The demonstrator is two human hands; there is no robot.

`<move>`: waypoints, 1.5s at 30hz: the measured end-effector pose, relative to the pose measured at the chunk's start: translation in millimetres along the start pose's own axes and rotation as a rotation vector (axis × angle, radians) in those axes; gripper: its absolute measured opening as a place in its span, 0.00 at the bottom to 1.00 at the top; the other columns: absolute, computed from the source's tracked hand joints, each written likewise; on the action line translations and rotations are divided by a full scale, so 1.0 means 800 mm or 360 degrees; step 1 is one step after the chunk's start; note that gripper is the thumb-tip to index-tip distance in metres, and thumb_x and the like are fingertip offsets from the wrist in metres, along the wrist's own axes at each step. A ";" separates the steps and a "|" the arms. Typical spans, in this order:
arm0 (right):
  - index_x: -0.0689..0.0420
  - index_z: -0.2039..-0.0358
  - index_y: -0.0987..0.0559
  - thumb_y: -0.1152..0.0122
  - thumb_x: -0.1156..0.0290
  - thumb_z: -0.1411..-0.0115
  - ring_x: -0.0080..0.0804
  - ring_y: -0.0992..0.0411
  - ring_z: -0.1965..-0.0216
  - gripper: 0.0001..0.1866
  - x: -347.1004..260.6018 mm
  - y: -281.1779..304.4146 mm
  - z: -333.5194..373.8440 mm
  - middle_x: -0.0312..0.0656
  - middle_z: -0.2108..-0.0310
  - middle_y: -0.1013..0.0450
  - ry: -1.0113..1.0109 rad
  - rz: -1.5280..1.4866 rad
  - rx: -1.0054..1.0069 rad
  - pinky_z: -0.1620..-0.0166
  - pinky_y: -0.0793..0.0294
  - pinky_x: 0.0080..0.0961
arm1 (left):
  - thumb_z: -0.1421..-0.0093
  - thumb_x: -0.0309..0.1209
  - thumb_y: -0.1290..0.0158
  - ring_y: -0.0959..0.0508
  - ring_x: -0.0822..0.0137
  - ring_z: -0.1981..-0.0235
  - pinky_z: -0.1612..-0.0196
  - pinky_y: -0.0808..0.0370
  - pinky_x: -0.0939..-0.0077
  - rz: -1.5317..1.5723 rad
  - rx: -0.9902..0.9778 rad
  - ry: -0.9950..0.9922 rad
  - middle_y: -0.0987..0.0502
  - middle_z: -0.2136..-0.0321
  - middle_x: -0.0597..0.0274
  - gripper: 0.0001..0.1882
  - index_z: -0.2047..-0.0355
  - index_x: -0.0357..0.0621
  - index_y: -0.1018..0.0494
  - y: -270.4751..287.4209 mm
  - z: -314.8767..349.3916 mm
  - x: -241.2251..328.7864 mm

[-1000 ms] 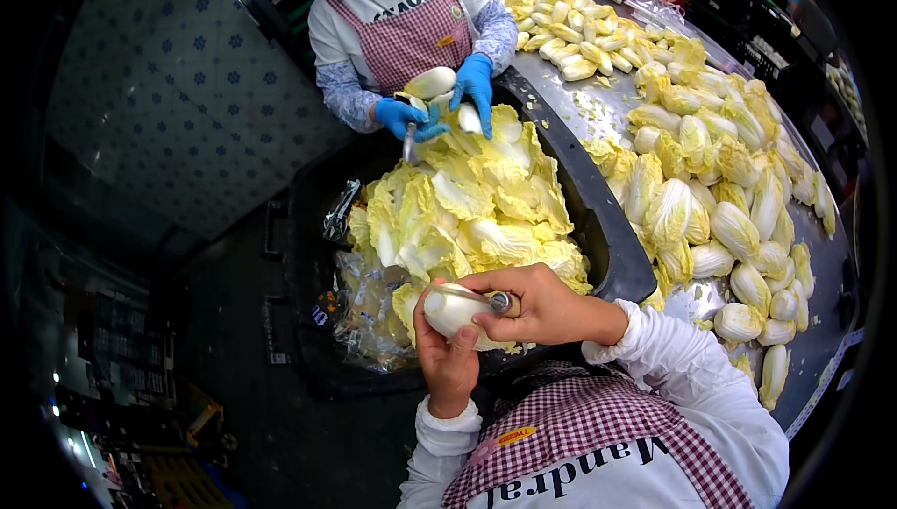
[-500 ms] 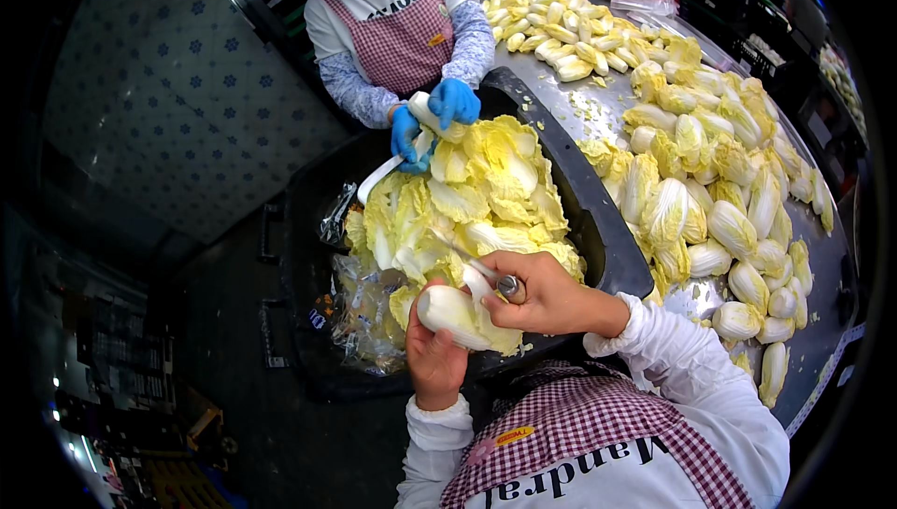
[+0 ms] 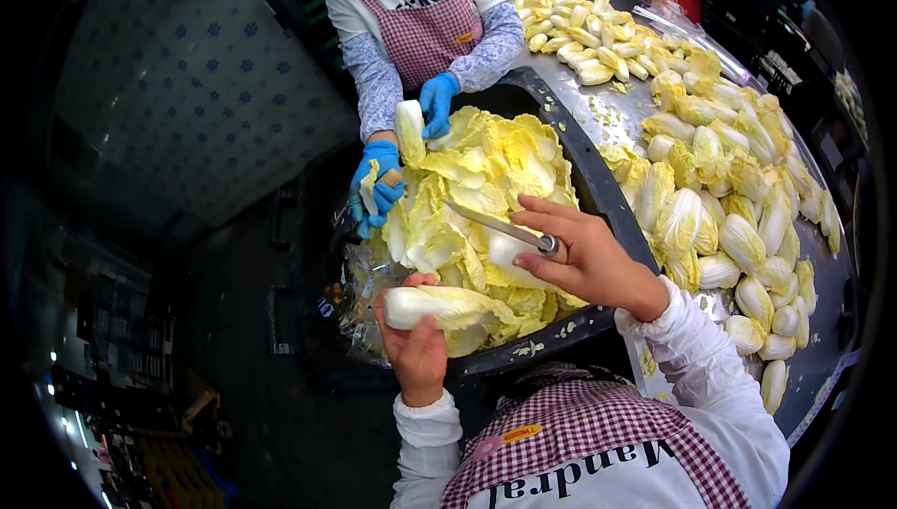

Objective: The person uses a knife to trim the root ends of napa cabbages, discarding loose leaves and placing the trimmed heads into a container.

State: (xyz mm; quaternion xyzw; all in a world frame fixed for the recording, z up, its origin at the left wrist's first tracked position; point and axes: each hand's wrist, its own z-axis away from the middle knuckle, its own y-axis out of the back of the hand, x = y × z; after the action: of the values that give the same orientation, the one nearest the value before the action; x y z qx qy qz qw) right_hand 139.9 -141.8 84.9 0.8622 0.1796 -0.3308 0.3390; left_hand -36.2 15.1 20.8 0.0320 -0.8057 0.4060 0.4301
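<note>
Napa cabbage (image 3: 439, 306), trimmed & pale, sits gripped in the person's left hand (image 3: 418, 350) over the near rim of a black bin (image 3: 598, 193) heaped w/ loose yellow-green leaves (image 3: 486, 182). Right hand (image 3: 589, 257) is closed round a knife (image 3: 500, 227), blade pointing left. Opposite, a co-worker's blue-gloved hands (image 3: 378, 187) hold another cabbage. More heads (image 3: 738, 219) crowd the steel table (image 3: 598, 112) at right.

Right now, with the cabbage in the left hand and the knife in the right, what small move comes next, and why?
Probably bring the knife back down to the cabbage. The right hand holds the blade above the bin of loose leaves, apart from the cabbage, which the left hand holds lying sideways with its pale base end free.
</note>
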 end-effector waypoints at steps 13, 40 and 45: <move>0.62 0.53 0.24 0.36 0.64 0.45 0.43 0.24 0.64 0.21 -0.014 -0.036 0.002 0.52 0.66 0.24 0.0004 -0.0520 -0.0479 0.60 0.26 0.31 | 0.44 0.29 0.39 0.34 0.62 0.43 0.39 0.38 0.65 -0.0014 -0.0179 0.0327 0.34 0.45 0.59 0.35 0.40 0.40 0.44 -0.013 0.016 -0.009; 0.66 0.54 0.28 0.39 0.73 0.54 0.48 0.26 0.65 0.24 -0.010 -0.051 0.028 0.53 0.65 0.27 -0.0113 -0.0512 -0.0313 0.60 0.26 0.34 | 0.52 0.26 0.33 0.27 0.69 0.55 0.51 0.29 0.76 -0.0388 -0.0184 0.0290 0.29 0.55 0.60 0.35 0.46 0.38 0.39 -0.037 0.011 -0.008; 0.66 0.56 0.28 0.40 0.73 0.55 0.49 0.26 0.66 0.23 -0.009 -0.049 0.031 0.54 0.67 0.27 -0.0138 -0.0396 -0.0297 0.62 0.27 0.36 | 0.49 0.24 0.37 0.28 0.71 0.54 0.50 0.31 0.77 -0.0568 -0.0293 0.0423 0.28 0.54 0.59 0.33 0.43 0.35 0.37 -0.043 0.004 0.002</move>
State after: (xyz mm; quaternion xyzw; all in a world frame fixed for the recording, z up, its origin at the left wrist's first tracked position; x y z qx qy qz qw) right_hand 102.8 -131.9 57.6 0.7829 0.3003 -0.3891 0.3815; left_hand -25.6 -9.2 42.6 0.0807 -0.7572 0.2489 0.5984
